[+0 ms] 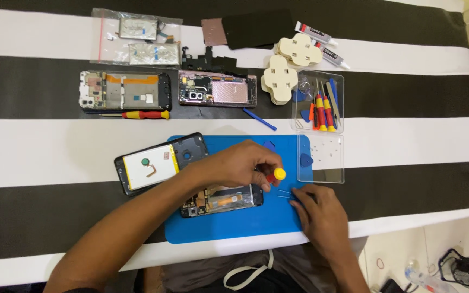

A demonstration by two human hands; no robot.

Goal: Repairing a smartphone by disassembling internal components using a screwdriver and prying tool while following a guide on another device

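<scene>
Head view, looking down: a person is working at a black-and-white striped table (39,157) with a blue rectangular work mat (234,222) near the middle. The left hand (240,163) is reaching across the mat, its fingers pinched together on a small red-and-yellow screwdriver (276,174), which is standing over the right end of an opened black phone body with exposed circuitry (221,199) lying on the mat. The right hand (321,214) is resting at the mat's near right edge — its fingertips are closed on thin metal tweezers (284,193) pointing left toward the phone. A black phone back cover with a white battery (158,163) is lying at the mat's far left corner. Farther right, a clear plastic tray of small tools (318,103) is sitting open.
</scene>
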